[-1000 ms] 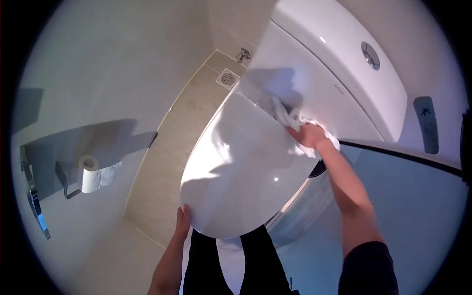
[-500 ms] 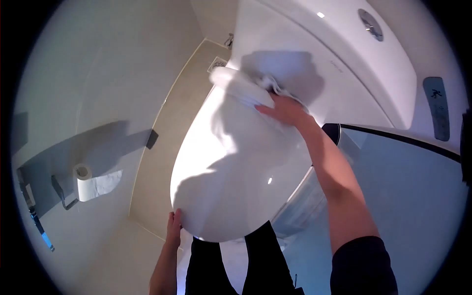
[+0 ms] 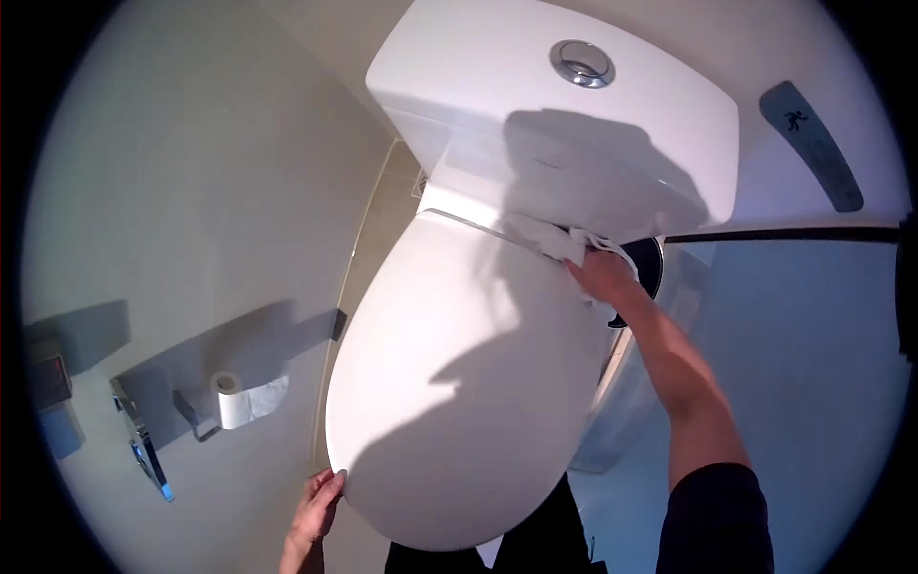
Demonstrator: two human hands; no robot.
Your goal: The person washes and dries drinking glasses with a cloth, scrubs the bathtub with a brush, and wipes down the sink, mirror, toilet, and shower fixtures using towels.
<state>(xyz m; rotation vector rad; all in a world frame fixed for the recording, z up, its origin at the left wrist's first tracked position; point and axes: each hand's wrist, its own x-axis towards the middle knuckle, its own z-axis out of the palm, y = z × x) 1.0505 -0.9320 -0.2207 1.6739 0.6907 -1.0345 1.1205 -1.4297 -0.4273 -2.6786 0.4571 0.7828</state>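
The white toilet lid (image 3: 411, 383) is lowered over the bowl in the middle of the view. At its front left edge, my left hand (image 3: 317, 502) has the thumb against the rim and the other fingers curled below, partly hidden. My right hand (image 3: 605, 273) is closed on a crumpled white cloth (image 3: 550, 237), which lies against the back right of the lid by the hinge. Part of the cloth bunches around the fingers. Just behind it rises the white toilet tank (image 3: 440, 67), with a round metal flush button (image 3: 581, 63) on top.
On the left wall hangs a toilet paper roll (image 3: 229, 402) beside its holder arm (image 3: 194, 418). A dark round bin (image 3: 650, 266) stands right of the toilet. Further right is a glass panel (image 3: 794, 364) with a dark edge. A grey sign (image 3: 811, 148) is on the back wall.
My right hand and the cloth have moved to the right along the back of the lid. The view has tilted, bringing the tank more into sight. My left hand stays at the lid's edge.
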